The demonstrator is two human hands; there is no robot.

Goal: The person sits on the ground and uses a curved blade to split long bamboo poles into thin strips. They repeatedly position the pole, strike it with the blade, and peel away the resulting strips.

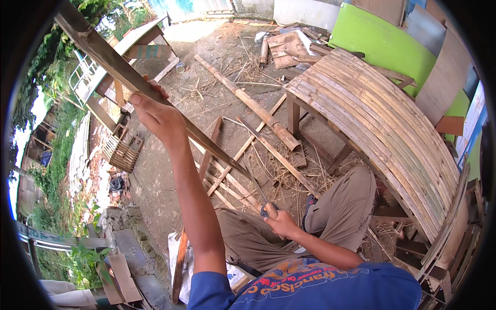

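Note:
My left hand [157, 116] is raised at the upper left, its fingers wrapped round a long brown bamboo pole [206, 142]. The pole slants down from the upper left corner toward my knees. Low in front of my lap, my right hand [283, 225] grips a knife by its wooden handle [270, 210]. Its narrow blade [259, 187] points up and away from me, beside the pole's lower end. Whether blade and pole touch, I cannot tell.
A bamboo-slat bench [372, 119] stands close on my right. A thick bamboo culm [248, 101], wooden strips [279, 155] and shavings lie on the dirt ahead. Left are a wooden crate [122, 151] and a low table [137, 39]. Green panels [382, 46] lean behind the bench.

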